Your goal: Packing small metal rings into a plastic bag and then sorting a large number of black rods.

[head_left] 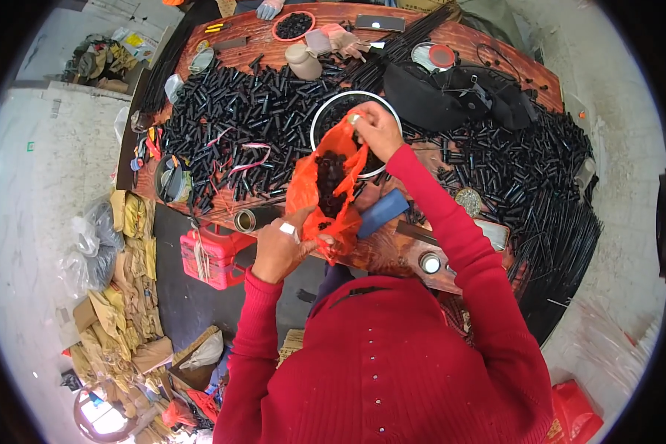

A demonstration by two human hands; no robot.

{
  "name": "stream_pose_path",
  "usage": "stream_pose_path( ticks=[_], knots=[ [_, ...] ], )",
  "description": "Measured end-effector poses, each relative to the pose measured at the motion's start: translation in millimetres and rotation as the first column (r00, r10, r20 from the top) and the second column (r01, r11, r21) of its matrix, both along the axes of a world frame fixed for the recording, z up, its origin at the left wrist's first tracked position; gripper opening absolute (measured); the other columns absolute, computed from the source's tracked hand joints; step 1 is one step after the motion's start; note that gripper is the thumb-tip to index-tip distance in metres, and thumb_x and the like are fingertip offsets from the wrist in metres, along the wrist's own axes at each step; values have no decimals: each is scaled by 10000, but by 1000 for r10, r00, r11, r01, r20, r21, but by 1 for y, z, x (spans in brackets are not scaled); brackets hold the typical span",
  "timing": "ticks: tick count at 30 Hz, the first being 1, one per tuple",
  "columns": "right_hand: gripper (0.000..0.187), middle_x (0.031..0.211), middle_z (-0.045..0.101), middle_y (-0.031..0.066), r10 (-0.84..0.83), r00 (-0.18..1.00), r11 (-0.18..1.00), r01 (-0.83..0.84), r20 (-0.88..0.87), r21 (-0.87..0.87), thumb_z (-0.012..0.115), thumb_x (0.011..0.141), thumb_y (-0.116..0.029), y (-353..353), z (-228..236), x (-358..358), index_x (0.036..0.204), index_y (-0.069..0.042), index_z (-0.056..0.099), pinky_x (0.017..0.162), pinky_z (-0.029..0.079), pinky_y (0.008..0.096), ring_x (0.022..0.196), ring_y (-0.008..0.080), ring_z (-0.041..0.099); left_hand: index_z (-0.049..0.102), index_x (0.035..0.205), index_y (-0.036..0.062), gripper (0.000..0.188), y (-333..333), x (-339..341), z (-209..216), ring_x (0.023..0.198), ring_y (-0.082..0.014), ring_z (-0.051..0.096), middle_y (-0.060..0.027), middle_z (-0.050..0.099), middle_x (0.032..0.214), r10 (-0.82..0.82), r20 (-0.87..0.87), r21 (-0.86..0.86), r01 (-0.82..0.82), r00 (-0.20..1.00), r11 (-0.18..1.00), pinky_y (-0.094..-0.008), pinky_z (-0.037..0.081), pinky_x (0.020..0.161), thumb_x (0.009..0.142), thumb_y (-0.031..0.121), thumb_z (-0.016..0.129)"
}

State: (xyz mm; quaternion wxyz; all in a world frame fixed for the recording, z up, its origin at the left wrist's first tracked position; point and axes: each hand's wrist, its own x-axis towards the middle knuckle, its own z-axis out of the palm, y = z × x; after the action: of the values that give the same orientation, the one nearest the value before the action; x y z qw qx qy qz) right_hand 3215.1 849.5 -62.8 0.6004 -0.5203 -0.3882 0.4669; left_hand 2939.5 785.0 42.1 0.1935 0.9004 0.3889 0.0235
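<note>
Both hands grip a red-orange plastic bag [301, 185] in front of my chest, and its mouth gapes toward me. Small dark pieces [331, 174] lie inside; their exact kind is too small to make out. My right hand [377, 131] pinches the bag's upper edge. My left hand [283, 248], with white tape on a finger, is closed on its lower near end. Just beyond the bag stands a white-rimmed round basin [320, 118] with dark contents, partly hidden by the bag and right hand. A blue block-like object [383, 213] lies beside the bag.
Short black tubular pieces [229, 107] heap across the red-brown table [377, 255]. A beige jar [303, 62], a black bag [429, 100] and a red bowl of black bits [294, 27] stand farther back. An open steel cup [246, 219] sits at the near edge. A gloved hand [269, 9] shows opposite.
</note>
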Motion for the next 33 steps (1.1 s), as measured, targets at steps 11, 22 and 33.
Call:
stream_pose_path(
  ticks=[11,22,33],
  knots=[
    [393,1217,578,63,21,973,972,-74,-232,-221,500,953,-249,-61,-14,37,1294,-54,493,901,461,337,1031,157,594,606,1204,88,504,-39,-24,3,814,-277,586,-129,596,878,185,233,-316,-106,955,943,-366,476,748,737,192,763],
    [493,950,676,123,-86,983,612,-79,-165,-787,565,916,-493,-74,-117,46,1143,-56,546,656,571,348,783,230,685,460,1263,15,530,-56,-19,-66,765,-86,495,-21,505,951,841,433,-648,-536,325,541,-229,445,633,848,206,730],
    [267,881,687,147,-121,989,770,38,-87,-638,523,953,-223,-59,-120,14,1080,8,563,506,562,311,646,241,704,628,1137,47,248,-62,0,-105,809,-72,612,-3,669,984,940,296,-938,-136,170,319,-218,479,710,896,101,642]
  ],
)
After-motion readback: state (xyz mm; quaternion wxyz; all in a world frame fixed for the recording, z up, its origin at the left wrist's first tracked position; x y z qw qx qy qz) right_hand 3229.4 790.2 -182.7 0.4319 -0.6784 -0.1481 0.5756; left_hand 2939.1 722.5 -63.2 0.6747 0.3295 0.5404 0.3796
